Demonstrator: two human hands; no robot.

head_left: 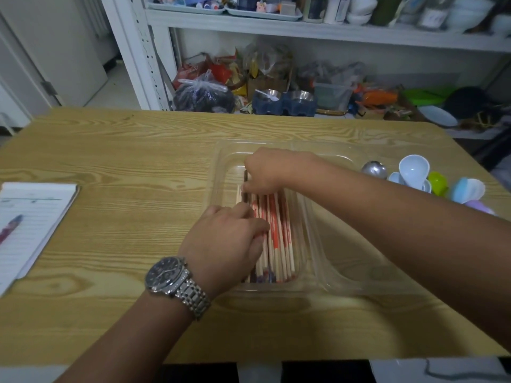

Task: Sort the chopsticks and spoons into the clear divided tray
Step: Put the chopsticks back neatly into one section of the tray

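ROOM AND BACKGROUND

The bench (pixel 138 150) has a light wood-grain top with rounded far corners. Beyond the right grip (pixel 268 170), a white metal shelving unit (pixel 143 51) stands against a white wall (pixel 387 56). Its upper shelf (pixel 304 29) and lowest level are crowded with stored items. Far left of the left grip (pixel 229 239) are a white door panel (pixel 55 45) and pale floor (pixel 116 87). Lighting is even and subdued.

Pale chopsticks (pixel 279 233) carry red bands in a clear tray (pixel 345 277), the surface (pixel 124 161) shows yellowish wood grain, the spoons (pixel 413 168) are silver, white, green, blue and lilac, the watch (pixel 166 275) silver with a dark face
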